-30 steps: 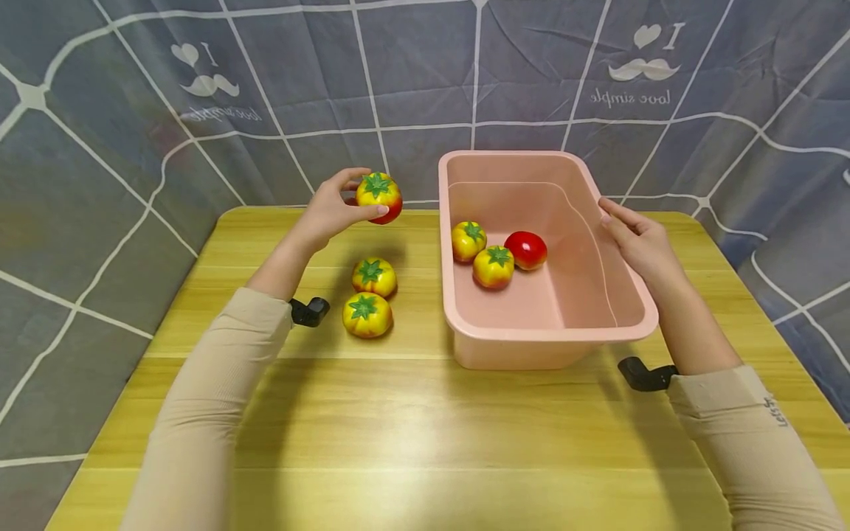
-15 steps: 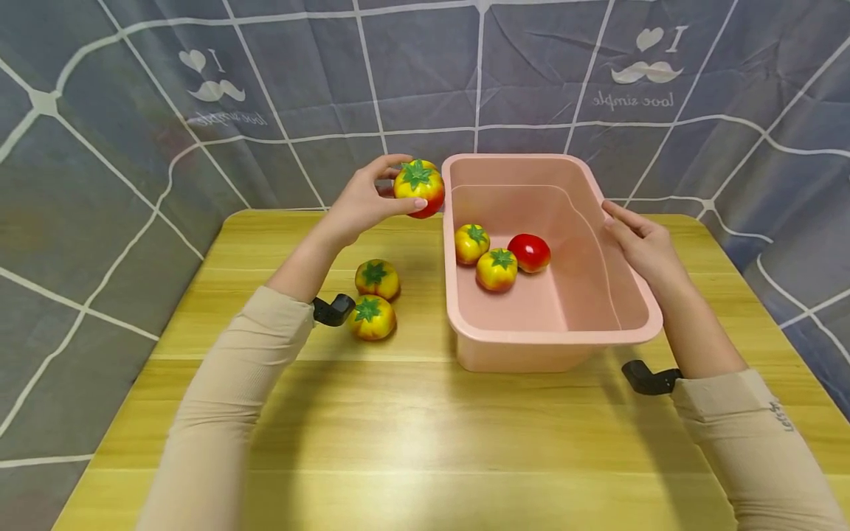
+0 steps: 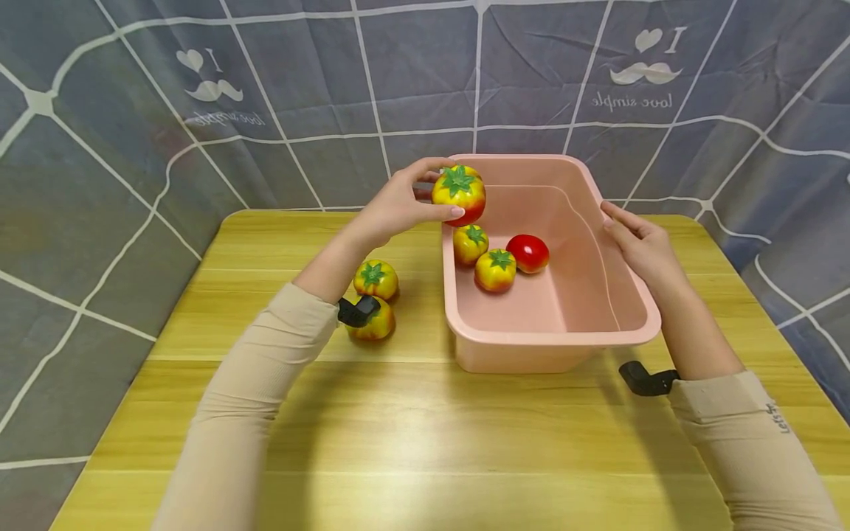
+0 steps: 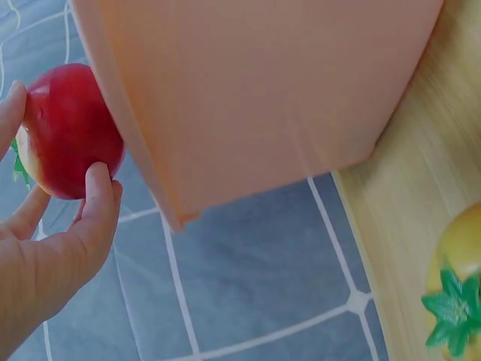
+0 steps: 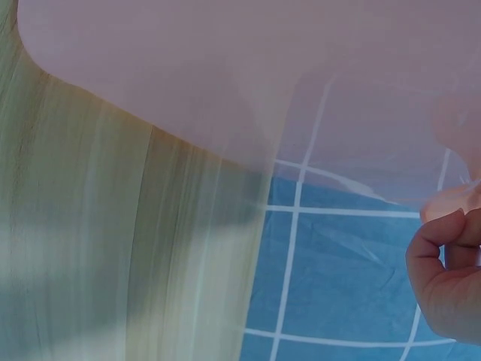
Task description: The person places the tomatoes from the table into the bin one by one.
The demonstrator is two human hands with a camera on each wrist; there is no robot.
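My left hand (image 3: 405,203) grips a yellow-and-red toy tomato (image 3: 460,193) with a green star-shaped leaf top, above the left rim of a pink plastic bin (image 3: 551,338). Seen from the left wrist, the held tomato (image 4: 71,135) shows its red underside beside the bin wall (image 4: 248,98). With thumb and fingers, my right hand (image 3: 647,247) grips the bin's right rim. Inside the bin lie two yellow tomatoes, one at the left wall (image 3: 470,247) and one nearer me (image 3: 496,273), plus a red one (image 3: 528,254) showing no leaf.
Left of the bin, two more yellow tomatoes, a farther one (image 3: 376,277) and a nearer one (image 3: 380,326), sit on the wooden table (image 3: 412,435). The left wrist's black camera (image 3: 358,311) partly hides the nearer one. A grey gridded curtain (image 3: 425,81) hangs behind.
My left hand has carried the held tomato rightward, from left of the bin to over its left rim. The right hand and the bin have stayed in place.
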